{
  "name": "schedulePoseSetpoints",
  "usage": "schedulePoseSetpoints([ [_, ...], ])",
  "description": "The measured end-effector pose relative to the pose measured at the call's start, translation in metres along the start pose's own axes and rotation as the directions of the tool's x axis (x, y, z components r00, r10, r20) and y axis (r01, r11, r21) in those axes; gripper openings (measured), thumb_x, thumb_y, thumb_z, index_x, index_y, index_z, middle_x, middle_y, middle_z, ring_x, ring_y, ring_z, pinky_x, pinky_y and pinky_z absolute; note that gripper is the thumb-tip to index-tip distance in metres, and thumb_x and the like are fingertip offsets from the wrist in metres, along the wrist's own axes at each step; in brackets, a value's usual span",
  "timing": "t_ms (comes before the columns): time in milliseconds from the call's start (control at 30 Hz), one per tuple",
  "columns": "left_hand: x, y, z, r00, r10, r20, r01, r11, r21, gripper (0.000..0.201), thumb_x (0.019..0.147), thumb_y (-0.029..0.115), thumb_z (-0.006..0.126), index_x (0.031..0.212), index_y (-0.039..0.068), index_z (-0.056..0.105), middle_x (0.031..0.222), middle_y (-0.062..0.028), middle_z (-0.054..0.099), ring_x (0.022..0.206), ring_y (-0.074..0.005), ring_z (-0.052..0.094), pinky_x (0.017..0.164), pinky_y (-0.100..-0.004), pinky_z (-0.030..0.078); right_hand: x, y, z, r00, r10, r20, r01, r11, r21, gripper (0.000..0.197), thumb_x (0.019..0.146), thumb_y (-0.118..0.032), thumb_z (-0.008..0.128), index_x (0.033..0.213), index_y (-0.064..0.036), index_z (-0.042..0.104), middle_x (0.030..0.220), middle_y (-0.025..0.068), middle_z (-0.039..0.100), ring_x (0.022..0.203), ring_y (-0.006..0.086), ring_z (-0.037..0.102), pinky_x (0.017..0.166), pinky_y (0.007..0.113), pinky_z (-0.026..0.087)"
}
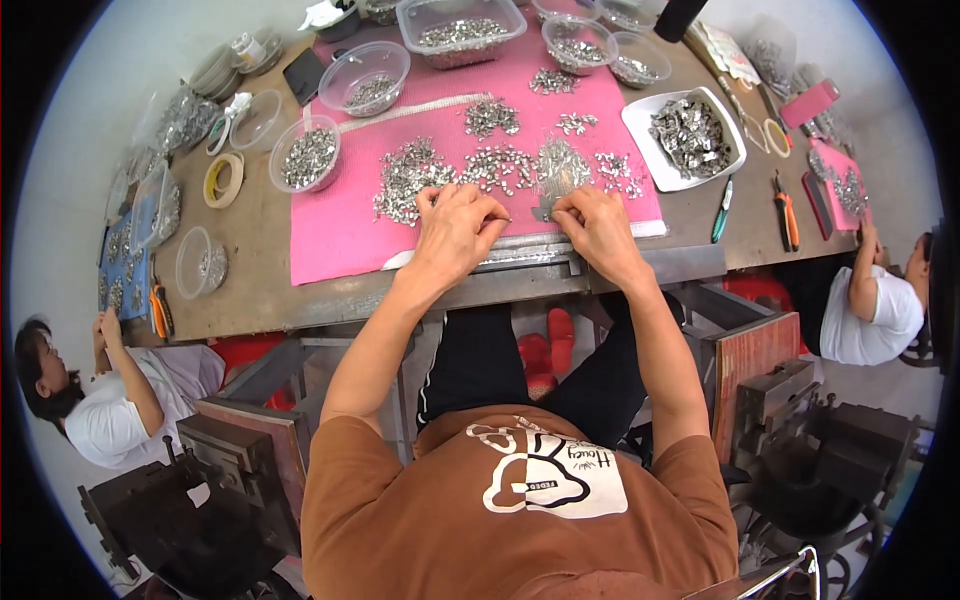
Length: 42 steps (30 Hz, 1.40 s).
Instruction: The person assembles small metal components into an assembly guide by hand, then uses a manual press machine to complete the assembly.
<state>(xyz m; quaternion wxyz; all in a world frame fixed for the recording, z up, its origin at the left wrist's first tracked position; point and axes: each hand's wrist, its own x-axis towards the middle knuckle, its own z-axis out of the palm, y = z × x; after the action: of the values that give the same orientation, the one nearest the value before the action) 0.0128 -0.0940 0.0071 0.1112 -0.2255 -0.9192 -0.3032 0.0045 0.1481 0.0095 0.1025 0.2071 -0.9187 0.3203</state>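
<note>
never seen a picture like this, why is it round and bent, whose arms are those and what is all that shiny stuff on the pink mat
One picture, taken by a wide fisheye camera on a person's head looking down, so straight edges bend. No machine is at work here: the two forearms are the wearer's own. The left hand and right hand rest at the near edge of a pink mat on a wooden table, pinching small metal pieces that lie in heaps. Clear plastic bowls and a white tray hold more. Pliers lie to the right. Other people sit at both sides.

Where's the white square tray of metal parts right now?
In the head view, the white tray sits on the table's right side, just off the pink mat, beside teal-handled pliers.
</note>
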Motion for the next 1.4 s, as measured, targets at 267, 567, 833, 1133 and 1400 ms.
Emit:
schedulePoseSetpoints([
  [267,0.000,0.006,0.012,0.997,0.025,-0.079,-0.026,1.000,-0.012,0.008,0.086,0.021,0.076,0.090,0.015,0.073,0.086,-0.0020,0.061,0.093,-0.0225,0.059,0.097,-0.0487,0.032,-0.003,-0.007,0.006,0.999,-0.053,0.012,0.053,0.998,-0.025,0.008,0.086,-0.011,0.074,0.089,-0.0065,0.068,0.087,0.0077,0.064,0.089,0.0293,0.061,0.081,0.042,0.041],
  [567,0.012,-0.003,0.021,0.982,0.159,-0.100,-0.140,0.974,0.178,0.006,0.091,0.017,0.072,0.093,0.012,0.069,0.087,-0.0016,0.064,0.094,-0.0222,0.060,0.102,-0.0522,0.032,-0.003,0.003,-0.003,0.989,-0.067,-0.133,0.072,0.997,0.032,0.011,0.083,-0.004,0.075,0.090,-0.0031,0.067,0.077,0.0087,0.061,0.077,0.0292,0.062,0.076,0.041,0.046],
  [833,0.011,0.005,0.016,0.978,0.196,-0.065,-0.190,0.977,0.095,0.006,0.091,0.011,0.071,0.094,0.009,0.066,0.088,-0.0044,0.064,0.092,-0.0241,0.060,0.098,-0.0475,0.036,-0.009,0.014,-0.016,0.997,-0.074,-0.022,0.075,0.997,0.036,0.006,0.084,-0.005,0.075,0.087,-0.0019,0.070,0.082,0.0110,0.061,0.083,0.0300,0.061,0.076,0.041,0.049],
  [1133,-0.011,0.046,0.016,0.997,0.071,0.013,-0.061,0.926,-0.372,0.005,0.092,0.006,0.066,0.096,0.004,0.063,0.088,-0.0080,0.062,0.084,-0.0271,0.057,0.079,-0.0395,0.042,-0.014,0.015,-0.018,0.997,-0.069,0.016,0.070,0.997,-0.038,0.008,0.084,-0.009,0.075,0.086,-0.0033,0.069,0.084,0.0119,0.060,0.085,0.0331,0.060,0.079,0.045,0.046],
  [1400,-0.013,0.047,0.029,0.992,0.111,-0.052,-0.120,0.966,-0.229,0.008,0.089,0.007,0.069,0.095,0.005,0.063,0.093,-0.0072,0.061,0.088,-0.0273,0.056,0.079,-0.0388,0.041,-0.023,0.010,-0.019,0.998,0.030,-0.061,-0.023,0.994,0.110,0.010,0.088,-0.005,0.070,0.092,-0.0004,0.062,0.083,0.0140,0.063,0.080,0.0324,0.062,0.075,0.043,0.048],
])
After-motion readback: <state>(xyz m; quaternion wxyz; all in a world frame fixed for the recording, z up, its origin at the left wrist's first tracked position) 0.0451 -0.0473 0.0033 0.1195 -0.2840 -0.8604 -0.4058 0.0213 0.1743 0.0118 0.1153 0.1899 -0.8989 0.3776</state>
